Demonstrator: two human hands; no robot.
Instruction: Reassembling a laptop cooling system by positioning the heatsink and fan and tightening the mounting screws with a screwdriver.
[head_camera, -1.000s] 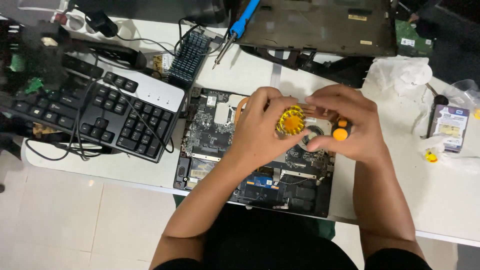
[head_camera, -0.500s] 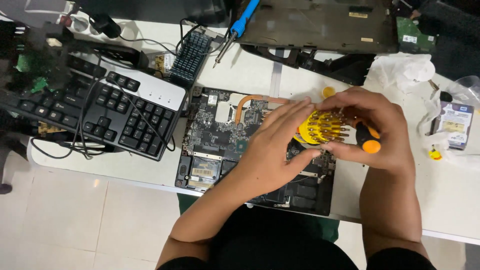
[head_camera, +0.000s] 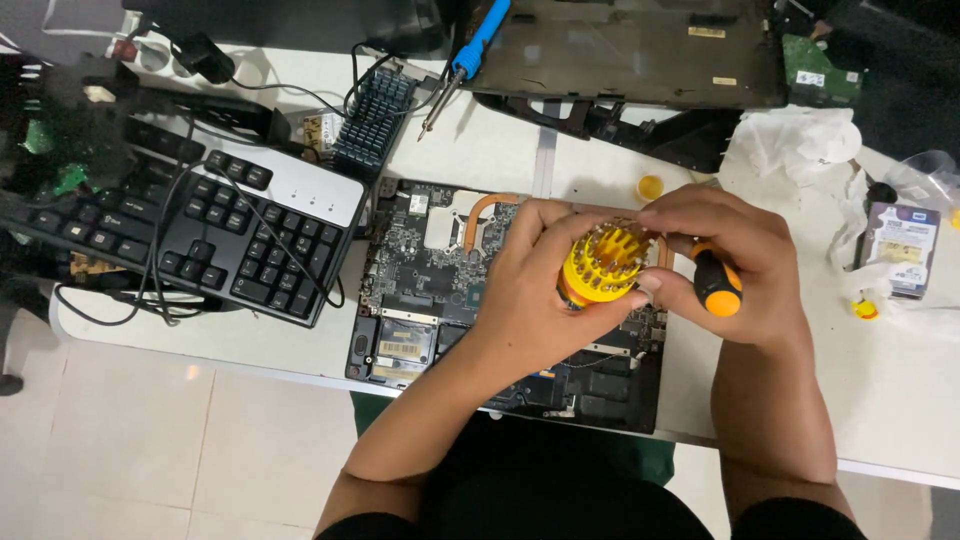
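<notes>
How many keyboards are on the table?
1: a black computer keyboard with a silver top strip lies at the table's left side, with black cables draped over it. Clutter at the far left could hide another.

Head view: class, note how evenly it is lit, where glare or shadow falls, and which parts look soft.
Head view: light is even and bright on the white table; the far top edge and left corner sink into shadow; the round yellow plastic bit holder in the left hand shows a mild sheen; the right hand looks slightly soft; the black keyboard stays fairly sharp.
</notes>
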